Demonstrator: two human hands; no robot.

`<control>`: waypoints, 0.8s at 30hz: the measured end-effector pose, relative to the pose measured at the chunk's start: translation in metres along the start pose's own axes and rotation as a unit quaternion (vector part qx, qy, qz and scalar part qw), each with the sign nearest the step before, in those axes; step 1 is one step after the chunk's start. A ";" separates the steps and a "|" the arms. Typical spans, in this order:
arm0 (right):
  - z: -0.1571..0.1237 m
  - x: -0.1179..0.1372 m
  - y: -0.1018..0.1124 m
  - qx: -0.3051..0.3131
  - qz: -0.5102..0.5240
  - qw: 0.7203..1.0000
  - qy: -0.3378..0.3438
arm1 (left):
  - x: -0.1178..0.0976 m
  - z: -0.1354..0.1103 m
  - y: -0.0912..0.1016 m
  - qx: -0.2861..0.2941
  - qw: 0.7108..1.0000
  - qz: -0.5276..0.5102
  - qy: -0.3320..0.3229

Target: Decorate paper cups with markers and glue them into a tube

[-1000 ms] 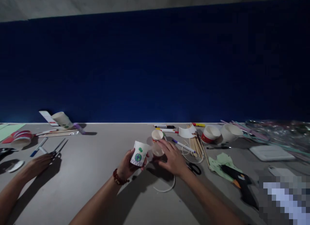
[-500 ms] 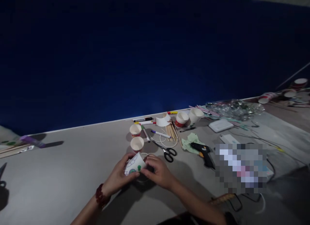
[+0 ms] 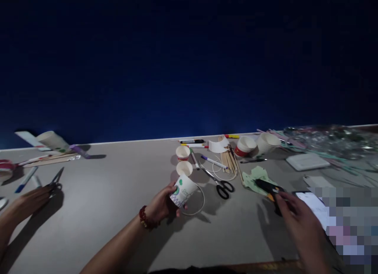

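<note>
My left hand [image 3: 162, 205], with a red bead bracelet on the wrist, is closed round a white paper cup [image 3: 183, 191] drawn with green and blue marks, held tilted just above the grey table [image 3: 112, 195]. My right hand [image 3: 298, 223] reaches to the right, its fingers at the black and orange glue gun [image 3: 270, 187] that lies on a pale green paper scrap [image 3: 254, 176]. Whether it grips the gun is hard to tell. A white ring [image 3: 196, 203] lies under the cup.
Two small cups [image 3: 183, 152], black scissors [image 3: 221, 185], markers [image 3: 212, 161], wooden sticks [image 3: 228, 161] and more cups [image 3: 245, 146] lie beyond. Another person's hand [image 3: 29, 199] rests far left by scissors [image 3: 56, 179]. A phone [image 3: 313, 203] is at right.
My right hand left the cup and swung right to the glue gun. The left hand keeps the cup alone. The view panned back left, showing the other person's hand again.
</note>
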State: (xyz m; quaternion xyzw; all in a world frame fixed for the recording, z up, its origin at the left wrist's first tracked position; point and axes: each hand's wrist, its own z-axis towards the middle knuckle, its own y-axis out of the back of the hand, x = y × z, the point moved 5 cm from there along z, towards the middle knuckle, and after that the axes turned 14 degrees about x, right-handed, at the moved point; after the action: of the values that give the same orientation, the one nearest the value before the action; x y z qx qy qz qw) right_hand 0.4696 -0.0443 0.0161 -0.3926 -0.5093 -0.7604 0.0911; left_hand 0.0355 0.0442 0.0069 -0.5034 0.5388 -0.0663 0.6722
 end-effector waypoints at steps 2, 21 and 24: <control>-0.007 0.004 -0.008 0.021 0.058 0.998 -0.022 | 0.002 0.002 0.000 0.022 0.999 -0.030 0.002; -0.031 0.238 -0.152 0.327 0.041 0.861 0.388 | -0.085 -0.050 0.041 -0.155 0.767 0.623 0.019; -0.025 0.246 -0.173 0.333 -0.031 0.846 0.414 | -0.082 -0.046 0.048 -0.151 0.746 0.648 0.003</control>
State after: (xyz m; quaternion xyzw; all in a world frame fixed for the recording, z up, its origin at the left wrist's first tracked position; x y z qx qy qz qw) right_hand 0.1973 0.0792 0.0599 0.0287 -0.6589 -0.6394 0.3953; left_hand -0.0562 0.0918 0.0293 -0.1276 0.7403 0.4663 0.4672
